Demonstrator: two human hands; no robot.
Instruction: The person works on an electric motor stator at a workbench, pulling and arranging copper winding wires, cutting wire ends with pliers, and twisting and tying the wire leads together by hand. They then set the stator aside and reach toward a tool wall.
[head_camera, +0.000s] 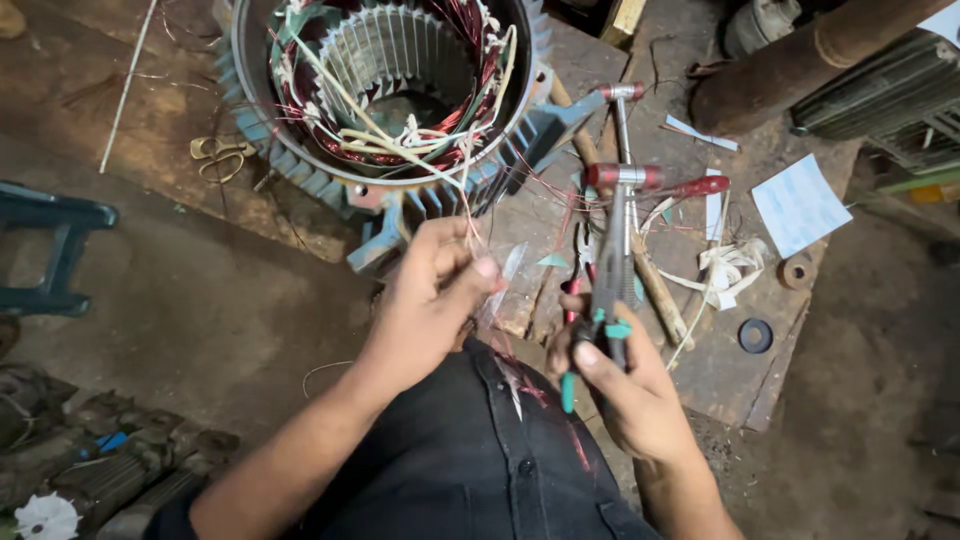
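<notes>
While I sit over a worn wooden board (720, 370) on the workshop floor, my left hand (430, 300) pinches a thin strip of clear insulation film (500, 285) between thumb and fingertips, along with fine copper wires that trail up toward the motor stator (385, 100) just above it. My right hand (625, 385) is clenched around a pair of pliers (610, 285) with teal grips, their nose pointing up and away from me. The stator, a ribbed grey housing packed with reddish copper windings and pale sleeved leads, stands directly beyond my left hand. Just past the pliers' tip lie two hammers (625, 170) with wooden handles and a red-handled screwdriver (695, 187). Further to the right of my right hand sit scraps of white tape (725, 268), a sheet of paper (798, 203), a small brown roll (796, 271) and a dark ring (755, 335). A pair of scissors (220, 155) rests well to the left of my left hand, beside the stator's housing. My dark shirt (470, 450) fills the space below both hands.
</notes>
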